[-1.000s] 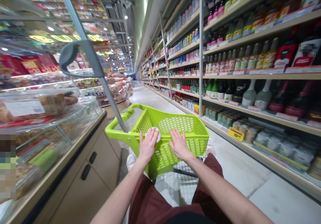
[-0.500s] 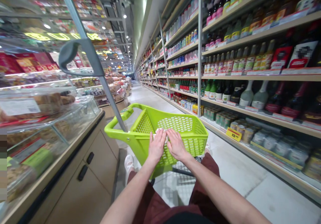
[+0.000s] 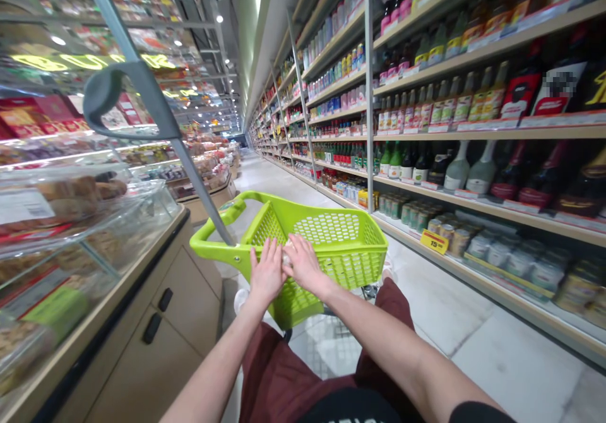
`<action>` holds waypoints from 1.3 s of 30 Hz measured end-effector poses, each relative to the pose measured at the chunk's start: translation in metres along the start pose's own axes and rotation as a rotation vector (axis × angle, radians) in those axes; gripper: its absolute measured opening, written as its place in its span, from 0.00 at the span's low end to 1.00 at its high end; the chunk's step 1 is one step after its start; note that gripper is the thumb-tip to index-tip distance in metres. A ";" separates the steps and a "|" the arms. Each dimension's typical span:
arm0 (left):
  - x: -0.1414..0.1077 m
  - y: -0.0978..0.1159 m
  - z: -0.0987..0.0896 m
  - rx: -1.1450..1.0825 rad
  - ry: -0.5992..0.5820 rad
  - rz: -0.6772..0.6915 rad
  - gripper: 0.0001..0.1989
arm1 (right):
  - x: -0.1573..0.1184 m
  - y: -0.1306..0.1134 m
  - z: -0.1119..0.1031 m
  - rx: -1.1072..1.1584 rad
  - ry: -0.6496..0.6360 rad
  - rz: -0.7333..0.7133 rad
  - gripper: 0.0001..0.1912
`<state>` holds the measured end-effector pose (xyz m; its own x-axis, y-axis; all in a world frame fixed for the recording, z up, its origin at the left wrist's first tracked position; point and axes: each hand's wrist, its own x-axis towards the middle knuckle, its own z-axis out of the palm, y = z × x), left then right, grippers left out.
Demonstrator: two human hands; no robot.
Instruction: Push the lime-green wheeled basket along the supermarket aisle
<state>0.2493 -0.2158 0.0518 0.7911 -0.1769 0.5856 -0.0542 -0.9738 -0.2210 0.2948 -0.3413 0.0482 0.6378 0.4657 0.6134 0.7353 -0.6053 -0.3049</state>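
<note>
A lime-green shopping basket point(image 3: 331, 252) with perforated walls rides on a wheeled frame in front of my knees. My left hand point(image 3: 266, 274) lies over its near rim, fingers stretched out towards the far side. Right beside it, my right hand point(image 3: 305, 265) bends over the same rim, fingers closed around a small crumpled whitish tissue point(image 3: 286, 256). Most of the tissue is hidden by the fingers. A grey pole with a looped grey handle point(image 3: 127, 101) slants up from the basket's left end.
Shelves of bottles and cans point(image 3: 426, 170) run along the right, with a yellow price tag point(image 3: 434, 242) low down. On the left stands a wooden counter point(image 3: 175, 297) with glass food bins. A tiled aisle point(image 3: 265, 177) stretches ahead.
Both hands have slid left along the near rim, towards the pole end of the basket, with the tissue. The view has shifted slightly too.
</note>
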 end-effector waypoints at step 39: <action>0.008 0.013 0.001 0.077 -0.110 -0.134 0.31 | -0.065 0.141 -0.014 -0.104 0.284 0.012 0.32</action>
<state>0.2557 -0.2301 0.0528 0.8504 -0.0250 0.5256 0.1002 -0.9729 -0.2083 0.3538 -0.4655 -0.0243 0.5459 0.2674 0.7941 0.6913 -0.6792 -0.2465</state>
